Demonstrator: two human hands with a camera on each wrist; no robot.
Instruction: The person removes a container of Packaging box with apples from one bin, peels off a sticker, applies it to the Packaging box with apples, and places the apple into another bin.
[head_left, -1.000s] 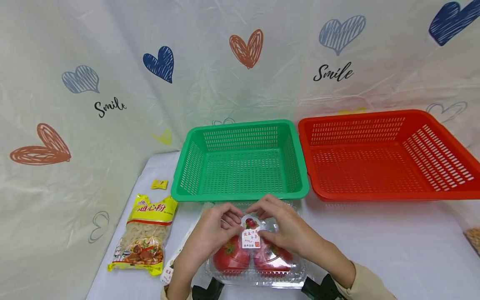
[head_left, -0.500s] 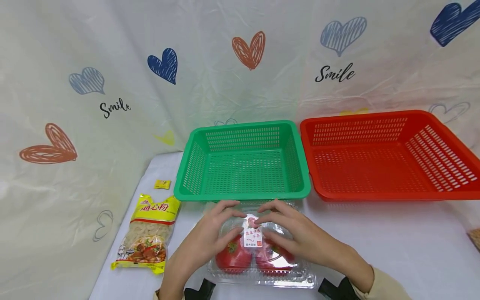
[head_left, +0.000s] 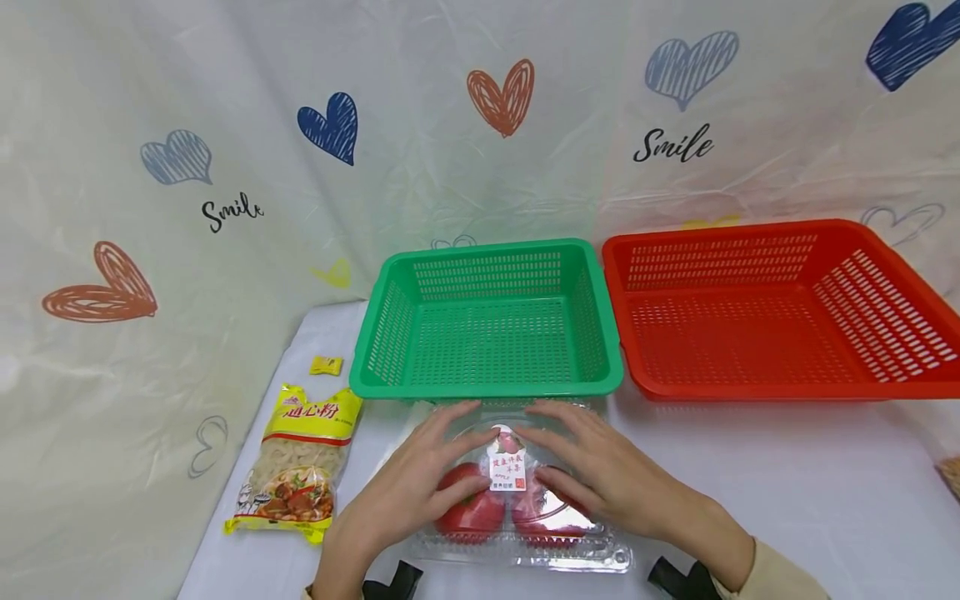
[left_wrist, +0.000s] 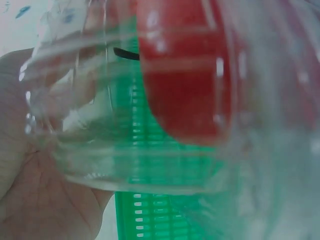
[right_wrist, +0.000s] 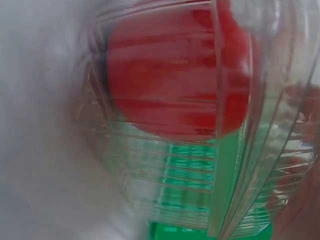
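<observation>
A clear plastic clamshell box (head_left: 600,557) holding two round red fruits (head_left: 471,517) lies before me in the head view. A small white label (head_left: 507,471) with a red fruit picture and red writing sits on its lid. My left hand (head_left: 408,475) and right hand (head_left: 626,479) lie over the lid from either side, fingers spread, fingertips close to the label's edges. Through the box wall, the left wrist view shows a red fruit (left_wrist: 185,85) with a dark stem. In the right wrist view another red fruit (right_wrist: 175,80) shows behind ribbed clear plastic.
A green basket (head_left: 487,389) stands just beyond the box, with a larger red basket (head_left: 750,390) to its right. At left lie a yellow-and-clear pasta bag (head_left: 300,458) and a small yellow packet (head_left: 326,365). A brown thing (head_left: 951,473) shows at the right edge.
Both hands have loosened from pinching around the label; their fingers are now spread wider over the lid. The label stays on the box. The left forearm has shifted over a white strip seen earlier.
</observation>
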